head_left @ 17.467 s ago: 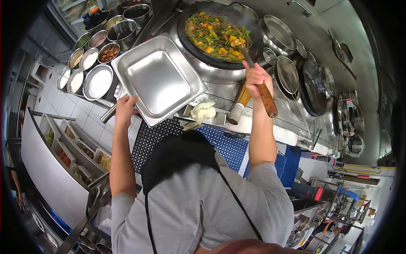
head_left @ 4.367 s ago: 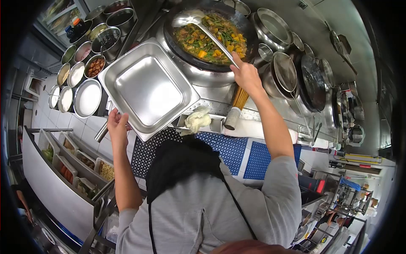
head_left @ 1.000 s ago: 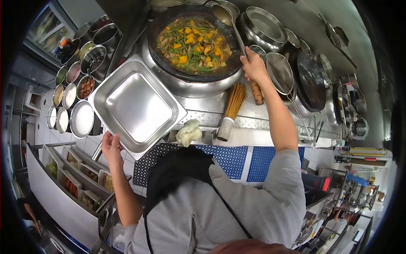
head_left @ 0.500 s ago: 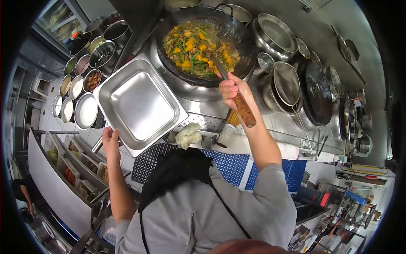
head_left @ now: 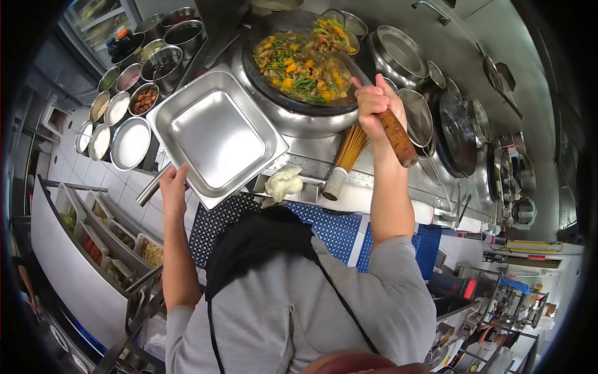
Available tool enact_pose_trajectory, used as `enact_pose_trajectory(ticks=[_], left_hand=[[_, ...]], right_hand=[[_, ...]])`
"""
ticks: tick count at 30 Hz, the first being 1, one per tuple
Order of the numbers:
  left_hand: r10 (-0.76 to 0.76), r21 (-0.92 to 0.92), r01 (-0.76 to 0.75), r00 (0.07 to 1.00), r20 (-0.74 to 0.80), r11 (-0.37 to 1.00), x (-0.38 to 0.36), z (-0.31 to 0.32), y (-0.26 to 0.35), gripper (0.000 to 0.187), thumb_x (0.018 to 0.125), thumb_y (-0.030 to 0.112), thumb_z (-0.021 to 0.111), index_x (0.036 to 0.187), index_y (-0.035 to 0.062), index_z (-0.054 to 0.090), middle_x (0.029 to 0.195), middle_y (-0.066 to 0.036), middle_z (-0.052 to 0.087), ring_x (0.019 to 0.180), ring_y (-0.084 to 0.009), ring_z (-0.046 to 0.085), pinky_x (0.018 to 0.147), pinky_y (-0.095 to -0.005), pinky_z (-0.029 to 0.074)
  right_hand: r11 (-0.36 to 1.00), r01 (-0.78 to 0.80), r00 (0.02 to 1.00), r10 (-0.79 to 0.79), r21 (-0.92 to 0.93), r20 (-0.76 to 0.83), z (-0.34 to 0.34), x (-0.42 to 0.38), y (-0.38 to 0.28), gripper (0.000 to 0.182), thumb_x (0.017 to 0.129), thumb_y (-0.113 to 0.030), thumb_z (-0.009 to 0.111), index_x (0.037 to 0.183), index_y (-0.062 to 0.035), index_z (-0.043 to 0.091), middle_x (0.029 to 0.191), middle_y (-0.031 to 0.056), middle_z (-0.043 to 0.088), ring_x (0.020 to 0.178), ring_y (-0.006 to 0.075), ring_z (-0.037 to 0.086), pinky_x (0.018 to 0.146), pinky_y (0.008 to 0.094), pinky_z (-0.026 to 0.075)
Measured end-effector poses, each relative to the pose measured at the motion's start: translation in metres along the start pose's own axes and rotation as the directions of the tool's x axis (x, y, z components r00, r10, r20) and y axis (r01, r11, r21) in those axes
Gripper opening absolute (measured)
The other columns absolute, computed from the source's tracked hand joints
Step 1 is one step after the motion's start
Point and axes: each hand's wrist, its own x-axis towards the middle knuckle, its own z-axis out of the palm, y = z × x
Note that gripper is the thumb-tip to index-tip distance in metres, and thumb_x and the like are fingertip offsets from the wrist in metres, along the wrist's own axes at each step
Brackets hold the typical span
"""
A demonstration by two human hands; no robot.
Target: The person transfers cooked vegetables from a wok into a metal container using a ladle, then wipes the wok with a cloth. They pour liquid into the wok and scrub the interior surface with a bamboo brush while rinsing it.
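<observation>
My right hand [head_left: 380, 109] is wrapped around the brown wooden handle of a ladle [head_left: 398, 140]. Its bowl end is raised at the far side of a black wok [head_left: 249, 68], carrying a heap of food. Inside the wok lies a stir-fry [head_left: 293, 71] of green beans, orange chunks and brown pieces in sauce. My left hand [head_left: 174, 187] is closed at the near-left edge of a deep square steel pan [head_left: 215, 140], whose inside is bare. A tubular metal handle [head_left: 152, 187] sticks out beside that hand; what it belongs to is hidden.
Several steel pots [head_left: 131, 144] of ingredients stand to the left, above a drawer of food bins [head_left: 99, 234]. A bamboo wok brush [head_left: 339, 174] and a crumpled pale cloth [head_left: 283, 182] lie near the stove's front. Strainers [head_left: 414, 115] and bowls [head_left: 398, 50] sit to the right.
My right hand has moved right with the ladle, lifting food up at the wok's far side. My left hand and the steel pan appear slightly higher and farther right in view.
</observation>
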Motion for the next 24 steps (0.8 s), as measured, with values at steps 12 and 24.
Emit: enact_pose_trajectory(ticks=[12, 24], left_hand=[[-0.116, -0.219, 0.104, 0.992, -0.043, 0.97, -0.012, 0.02, 0.016, 0.025, 0.093, 0.024, 0.065, 0.103, 0.0011, 0.066, 0.088, -0.004, 0.068, 0.073, -0.0129, 0.065, 0.059, -0.028, 0.056], [-0.128, -0.279, 0.104, 0.99, -0.067, 0.955, -0.006, 0.026, 0.017, 0.018, 0.093, 0.021, 0.066, 0.089, 0.0033, 0.065, 0.071, 0.003, 0.055, 0.058, -0.0099, 0.056, 0.052, -0.028, 0.054]], right_hand=[[0.999, -0.002, 0.998, 0.004, 0.041, -0.064, -0.042, -0.015, 0.003, 0.032, 0.099, -0.011, 0.05, 0.117, 0.0139, 0.04, 0.071, 0.0037, 0.051, 0.051, 0.0101, 0.05, 0.045, 0.0238, 0.047], [0.993, -0.114, 0.975, 0.119, -0.034, 0.19, 0.002, -0.073, 0.087, 0.052, 0.106, -0.016, 0.031, 0.149, 0.007, 0.014, 0.081, 0.0112, 0.048, 0.056, 0.0153, 0.051, 0.044, 0.0303, 0.048]])
